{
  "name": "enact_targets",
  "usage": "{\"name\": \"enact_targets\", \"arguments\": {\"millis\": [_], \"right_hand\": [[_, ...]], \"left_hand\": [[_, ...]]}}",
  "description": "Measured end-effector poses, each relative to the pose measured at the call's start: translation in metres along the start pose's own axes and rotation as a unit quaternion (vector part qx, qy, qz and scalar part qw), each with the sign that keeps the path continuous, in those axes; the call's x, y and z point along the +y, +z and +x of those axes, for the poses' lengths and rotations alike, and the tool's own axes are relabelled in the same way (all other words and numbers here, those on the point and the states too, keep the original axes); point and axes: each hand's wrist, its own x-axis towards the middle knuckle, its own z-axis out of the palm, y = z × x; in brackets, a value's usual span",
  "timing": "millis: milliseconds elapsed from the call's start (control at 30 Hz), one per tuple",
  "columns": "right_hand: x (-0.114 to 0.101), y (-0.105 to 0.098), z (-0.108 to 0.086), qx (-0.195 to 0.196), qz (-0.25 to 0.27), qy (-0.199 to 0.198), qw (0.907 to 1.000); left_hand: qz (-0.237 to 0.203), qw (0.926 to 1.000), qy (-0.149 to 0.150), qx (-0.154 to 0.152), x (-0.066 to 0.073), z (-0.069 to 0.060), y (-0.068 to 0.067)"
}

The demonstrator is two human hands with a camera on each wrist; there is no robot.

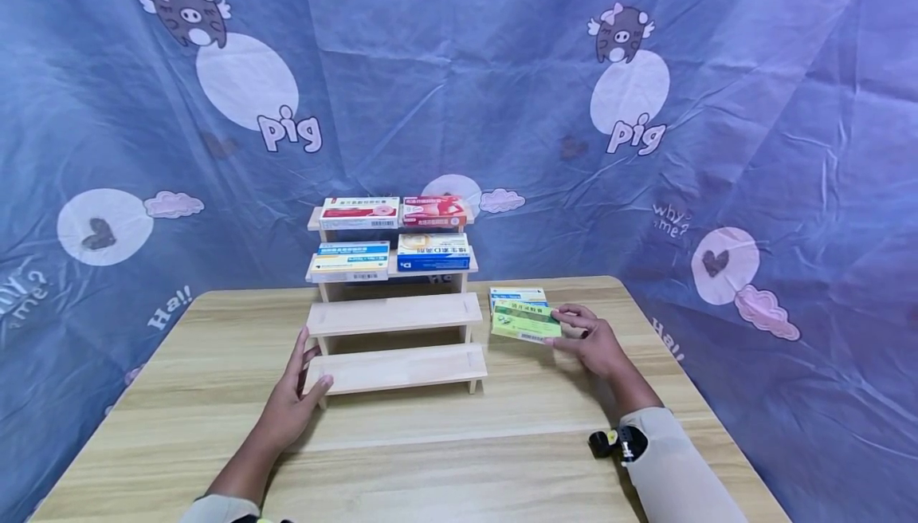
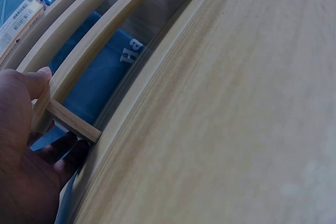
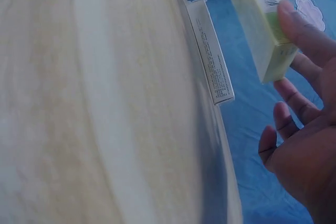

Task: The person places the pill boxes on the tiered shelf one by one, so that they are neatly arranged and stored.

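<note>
A stepped wooden display rack (image 1: 394,369) stands on the table. At its left end my left hand (image 1: 290,403) grips the lowest step, the thumb on top and the other fingers beside the leg, as the left wrist view shows (image 2: 26,145). Off the rack's right side, my right hand (image 1: 598,348) pinches a green medicine box (image 1: 527,321) by its right end between thumb and fingers. In the right wrist view the green box (image 3: 262,30) is raised above the table. Behind and partly hidden by it lies a white and blue medicine box (image 1: 518,295).
On the rack's top step sit a white and red box (image 1: 360,212) and a pink-red box (image 1: 433,210). One step lower are a blue and yellow-white box (image 1: 350,261) and a blue and white box (image 1: 433,252). A blue curtain (image 1: 459,92) hangs behind the table (image 1: 459,459).
</note>
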Motion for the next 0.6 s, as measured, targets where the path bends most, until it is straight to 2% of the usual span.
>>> {"name": "enact_targets", "arguments": {"millis": [300,600], "right_hand": [[-0.012,-0.005,-0.001,0.025,0.018,0.000,0.9995],[-0.025,-0.008,-0.002,0.074,0.042,-0.019,0.9962]], "left_hand": [[0.002,1.0000,-0.003,-0.002,0.000,0.000,0.000],[0.002,1.0000,0.002,0.000,-0.002,0.000,0.001]]}}
